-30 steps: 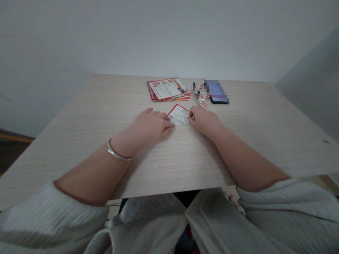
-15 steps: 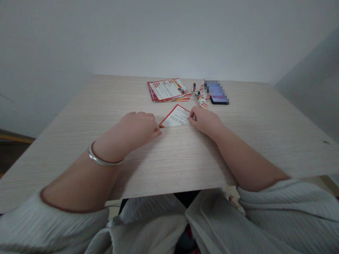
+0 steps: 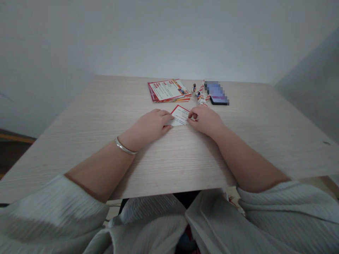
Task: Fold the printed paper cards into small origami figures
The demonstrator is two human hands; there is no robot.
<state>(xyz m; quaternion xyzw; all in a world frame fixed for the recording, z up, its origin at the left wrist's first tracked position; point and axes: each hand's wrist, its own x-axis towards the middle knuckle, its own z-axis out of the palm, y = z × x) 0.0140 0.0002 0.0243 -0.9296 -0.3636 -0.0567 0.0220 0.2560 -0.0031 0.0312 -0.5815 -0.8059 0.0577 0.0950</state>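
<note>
A sheet of printed paper (image 3: 180, 115) with a red border lies on the table between my hands, folded into a triangle. Its straight edge faces me and its point is away from me. My left hand (image 3: 152, 127) rests over the paper's left corner, fingers stretched out and the thumb apart near the front edge. That corner is hidden beneath the fingers. At the right corner, my right hand (image 3: 208, 120) is closed in a pinch on the paper, thumb and curled forefinger together.
Beyond the folded sheet lies a stack of printed leaflets (image 3: 166, 90) with red borders. Right of it are folded paper pieces (image 3: 200, 96), striped red and white, and a phone (image 3: 217, 93). The pale wooden table (image 3: 169, 162) meets a wall (image 3: 169, 38) at the back.
My left hand has moved right and slightly forward, and its fingers have extended onto the paper's left corner. My right hand has stayed at the right corner.
</note>
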